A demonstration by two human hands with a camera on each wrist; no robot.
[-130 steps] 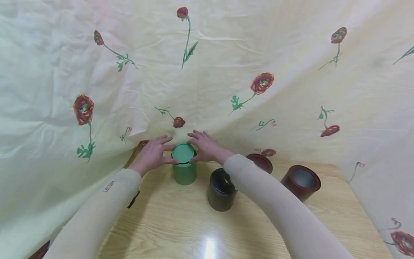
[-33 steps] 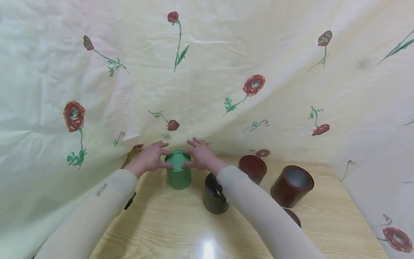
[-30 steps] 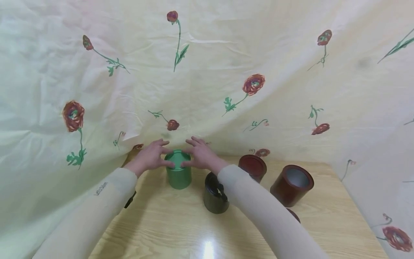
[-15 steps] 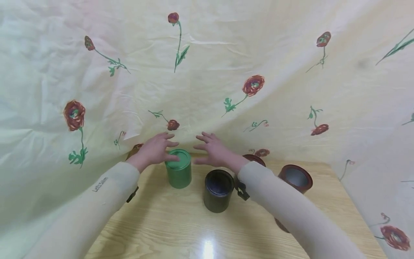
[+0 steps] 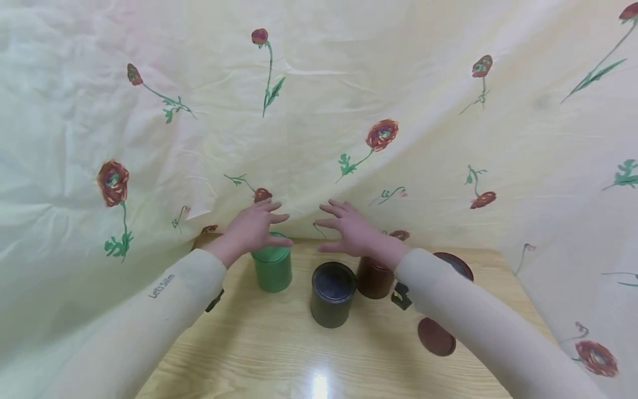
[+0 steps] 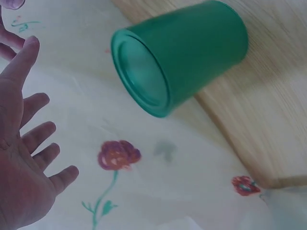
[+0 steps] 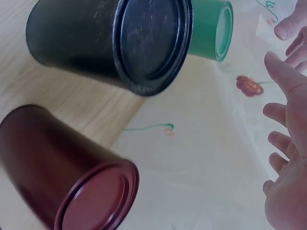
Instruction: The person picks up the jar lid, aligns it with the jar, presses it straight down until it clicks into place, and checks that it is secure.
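With fingers spread, my left hand (image 5: 254, 230) hovers above the green canister (image 5: 274, 274), overlapping part of its lid in the head view. The left wrist view shows that lid (image 6: 144, 72) sitting flat on the canister, apart from the hand. My right hand (image 5: 356, 233) is also empty, its fingers spread, raised above and behind the black canister (image 5: 331, 310). Beside the black one stands a lidded dark red canister (image 5: 374, 280), partly covered by the right wrist. In the right wrist view the black lid (image 7: 151, 38) and red lid (image 7: 96, 199) are both on.
A dark red canister without a lid (image 5: 456, 260) stands at the right, mostly hidden behind the right sleeve. A loose dark red lid (image 5: 436, 336) lies on the wooden table (image 5: 259, 354) in front of it. Flower-patterned cloth (image 5: 309, 138) hangs behind the table.
Both hands have come off the green canister, risen and shifted right, moving apart. The dark gap under the green lid, seen in the oldest frame, is gone. The view has turned slightly right.
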